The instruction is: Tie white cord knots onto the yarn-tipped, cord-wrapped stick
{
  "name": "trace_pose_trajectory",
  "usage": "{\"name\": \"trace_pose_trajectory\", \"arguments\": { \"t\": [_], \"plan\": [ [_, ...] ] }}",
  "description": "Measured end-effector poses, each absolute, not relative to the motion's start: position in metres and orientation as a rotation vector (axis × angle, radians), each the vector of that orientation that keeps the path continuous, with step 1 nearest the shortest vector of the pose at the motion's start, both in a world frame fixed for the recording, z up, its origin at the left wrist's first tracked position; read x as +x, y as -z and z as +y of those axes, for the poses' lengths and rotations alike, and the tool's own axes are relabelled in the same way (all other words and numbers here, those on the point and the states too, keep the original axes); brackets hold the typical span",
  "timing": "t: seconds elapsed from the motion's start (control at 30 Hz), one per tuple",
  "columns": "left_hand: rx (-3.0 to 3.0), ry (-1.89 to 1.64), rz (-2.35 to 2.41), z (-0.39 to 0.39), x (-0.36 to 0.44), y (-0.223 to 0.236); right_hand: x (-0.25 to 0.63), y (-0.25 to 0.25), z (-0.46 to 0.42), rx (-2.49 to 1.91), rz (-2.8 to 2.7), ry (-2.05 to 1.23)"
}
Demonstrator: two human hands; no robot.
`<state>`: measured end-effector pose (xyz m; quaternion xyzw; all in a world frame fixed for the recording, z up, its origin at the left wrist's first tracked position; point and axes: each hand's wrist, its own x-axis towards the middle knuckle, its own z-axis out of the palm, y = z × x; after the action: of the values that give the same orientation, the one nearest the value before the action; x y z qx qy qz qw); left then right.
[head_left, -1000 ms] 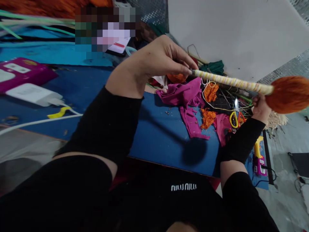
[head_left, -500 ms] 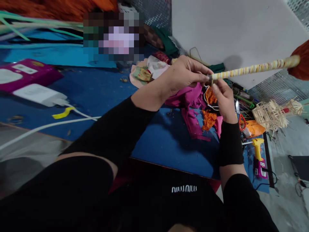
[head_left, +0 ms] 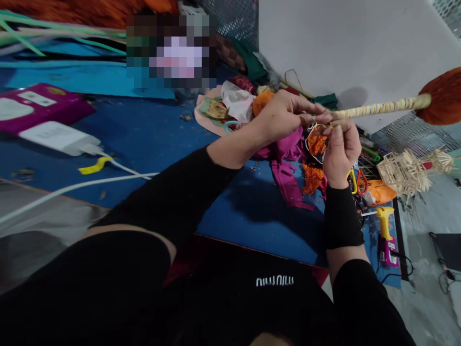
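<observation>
A long stick wrapped in yellow and white tape ends at the right in a fuzzy orange pom-pom. My left hand pinches the stick's near end, fingers closed. Just right of it my right hand is closed round the same end from below, thumb up along the stick. Both hands hover over a pile of magenta cloth and orange scraps on the blue mat.
Yellow and red scissors, a yellow glue gun and a small stick-built model lie at the right. A white charger with its cable and a magenta box sit at the left. A white board leans behind.
My right hand came from the pom-pom end to the stick's near end beside my left hand. The stick swung up, then lowered a little.
</observation>
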<state>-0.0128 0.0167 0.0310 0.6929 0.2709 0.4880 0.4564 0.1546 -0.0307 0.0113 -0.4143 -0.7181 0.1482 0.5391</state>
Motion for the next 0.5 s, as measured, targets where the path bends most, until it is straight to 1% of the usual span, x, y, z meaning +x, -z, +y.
{"name": "trace_pose_trajectory", "arguments": {
  "t": [0.1,0.2,0.37,0.5],
  "plan": [
    [1.746,-1.26,0.752,0.02,-0.011,-0.026,0.152,-0.002,-0.026,-0.96,-1.652,-0.382],
    [1.863,-1.301,0.912,0.024,-0.01,-0.02,0.149,0.002,-0.03,-1.026,-1.613,-0.399],
    [1.943,-1.306,1.072,0.021,-0.007,-0.017,0.144,-0.002,-0.043,-0.995,-1.656,-0.303],
    [1.991,-1.301,1.07,0.02,-0.007,-0.014,0.142,-0.007,-0.049,-1.003,-1.714,-0.261]
  ]
}}
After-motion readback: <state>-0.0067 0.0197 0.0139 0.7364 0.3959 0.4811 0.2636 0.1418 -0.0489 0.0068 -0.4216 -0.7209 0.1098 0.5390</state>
